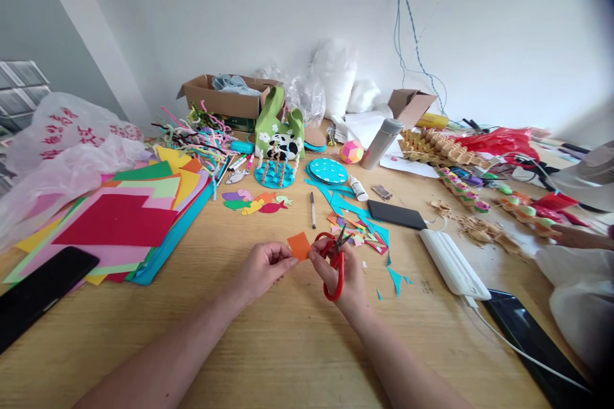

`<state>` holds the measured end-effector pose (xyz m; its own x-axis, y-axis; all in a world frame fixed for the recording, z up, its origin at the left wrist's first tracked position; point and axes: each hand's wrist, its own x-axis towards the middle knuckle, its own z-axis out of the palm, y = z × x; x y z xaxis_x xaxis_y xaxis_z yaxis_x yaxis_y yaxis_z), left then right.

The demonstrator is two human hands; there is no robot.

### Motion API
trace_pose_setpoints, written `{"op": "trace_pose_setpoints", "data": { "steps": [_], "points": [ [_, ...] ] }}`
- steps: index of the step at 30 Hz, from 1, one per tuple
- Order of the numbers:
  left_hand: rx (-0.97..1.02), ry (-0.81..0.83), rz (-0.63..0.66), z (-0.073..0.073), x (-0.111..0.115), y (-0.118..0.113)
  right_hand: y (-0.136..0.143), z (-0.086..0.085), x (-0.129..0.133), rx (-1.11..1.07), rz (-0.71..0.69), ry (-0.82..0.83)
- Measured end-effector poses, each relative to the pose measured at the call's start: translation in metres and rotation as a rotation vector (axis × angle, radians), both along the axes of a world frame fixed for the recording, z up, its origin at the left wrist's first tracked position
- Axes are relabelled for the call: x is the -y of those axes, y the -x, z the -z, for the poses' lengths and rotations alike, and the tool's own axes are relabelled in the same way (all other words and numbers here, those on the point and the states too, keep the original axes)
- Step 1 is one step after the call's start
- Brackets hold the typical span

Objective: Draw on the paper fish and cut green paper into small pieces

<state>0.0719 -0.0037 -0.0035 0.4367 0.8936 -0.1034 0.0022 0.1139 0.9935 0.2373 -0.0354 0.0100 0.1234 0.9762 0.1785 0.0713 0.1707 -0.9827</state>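
Note:
A small orange square of paper or foam sheet [299, 246] is held up between my two hands above the table. My left hand [268, 267] pinches its lower left edge between thumb and fingers. At its right corner, the fingertips of my right hand [348, 278] also touch it. Red-handled scissors [339, 275] hang on my right hand, their blades pointing up and away from the orange square. Beyond my hands lie a pen [313, 211] and several coloured fish cutouts [256, 202].
Coloured sheets [115, 220] and a black phone [48, 291] lie at left. Paper scraps [359, 230], a dark flat case [397, 214] and a white power bank [453, 265] lie right. Behind stand blue discs [327, 171], a green felt bag [278, 131] and a grey flask [381, 144].

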Motion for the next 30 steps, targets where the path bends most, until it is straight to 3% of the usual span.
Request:
{"op": "trace_pose_setpoints", "data": {
  "steps": [5,9,14,17,24,30],
  "points": [
    [0.126,0.213,-0.021,0.001,-0.001,0.002,-0.001,0.001,0.003,0.226,0.047,-0.18],
    [0.243,0.426,0.069,0.0,-0.004,0.005,-0.001,0.003,0.006,0.395,0.003,-0.347],
    [0.277,0.432,0.03,-0.001,-0.004,0.007,-0.001,0.006,0.007,0.51,-0.107,-0.414],
    [0.25,0.4,-0.013,-0.001,-0.004,0.007,-0.003,0.007,0.008,0.513,-0.105,-0.435],
    [0.107,0.189,-0.041,-0.001,-0.005,0.009,-0.005,0.0,0.005,0.327,-0.001,-0.242],
    [-0.02,0.039,0.09,-0.001,-0.005,0.005,-0.002,-0.009,0.0,0.189,-0.124,0.054]
  ]
}}
